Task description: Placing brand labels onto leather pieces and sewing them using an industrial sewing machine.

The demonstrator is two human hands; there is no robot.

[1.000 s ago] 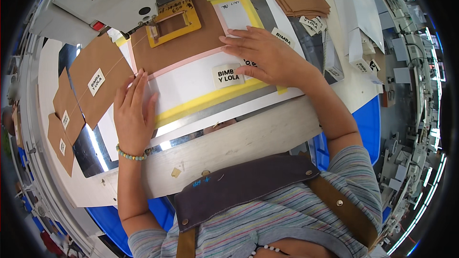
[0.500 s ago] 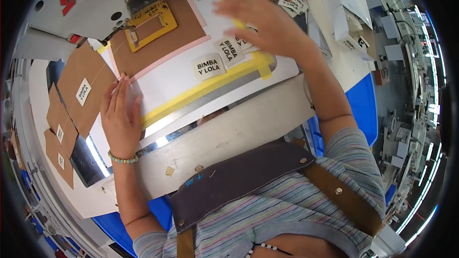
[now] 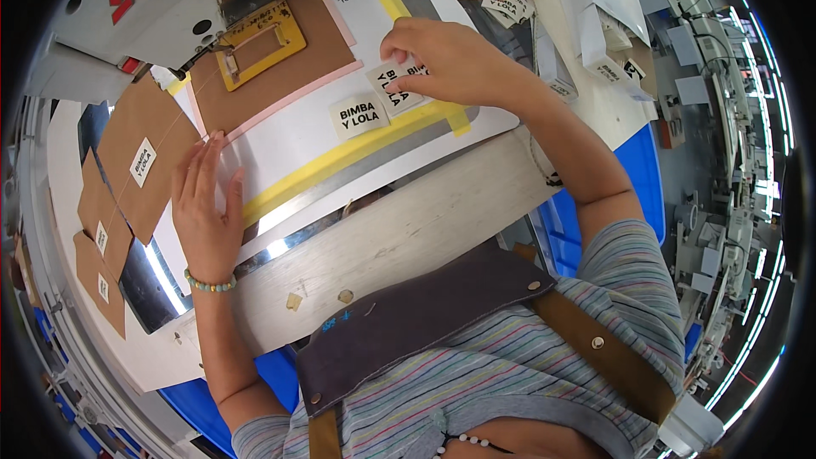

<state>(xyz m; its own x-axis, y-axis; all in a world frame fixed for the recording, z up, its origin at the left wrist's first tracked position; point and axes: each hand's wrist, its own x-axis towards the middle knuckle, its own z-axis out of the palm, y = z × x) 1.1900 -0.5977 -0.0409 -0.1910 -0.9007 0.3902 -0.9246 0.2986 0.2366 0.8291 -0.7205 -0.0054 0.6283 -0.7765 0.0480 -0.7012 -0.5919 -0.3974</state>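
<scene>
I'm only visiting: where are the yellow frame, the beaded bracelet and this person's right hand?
Yellow frame [image 3: 270,62]: head view, on its lower bar.
Beaded bracelet [image 3: 210,286]: head view, middle of its visible beads.
Right hand [image 3: 452,58]: head view, back of the hand.

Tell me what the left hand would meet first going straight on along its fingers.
The left hand would likely meet first the pink strip edging the brown panel; whether the fingertips touch it is unclear.

Bright, even light covers my bench [image 3: 425,217], leaving only a faint shadow beside my left hand [image 3: 206,208]. Tube lights [image 3: 767,299] glare white far off to the right, and the metal plate [image 3: 146,287] on the left throws back a hard streak. My fisheye view bends straight edges and blackens at its corners.
</scene>
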